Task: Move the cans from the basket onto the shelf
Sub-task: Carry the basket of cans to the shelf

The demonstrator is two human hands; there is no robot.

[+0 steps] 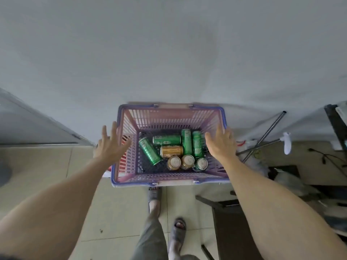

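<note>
A pink and purple plastic basket (pixel 170 182) stands below me against a white wall. Inside lie several green cans (pixel 150 151) on their sides and one gold can (pixel 171 151) on its side. Three more cans (pixel 187 162) stand upright at the near edge, tops showing. My left hand (pixel 109 145) hovers over the basket's left wall, fingers spread and holding nothing. My right hand (pixel 221 142) hovers over the right wall, also spread and holding nothing. No shelf is in sight.
A white wall (pixel 169 53) fills the upper view. Metal rods (pixel 266 136) and cluttered items lie on the right. A dark stool (pixel 231 222) stands at lower right. My sandalled feet (pixel 178 231) are on the tiled floor below the basket.
</note>
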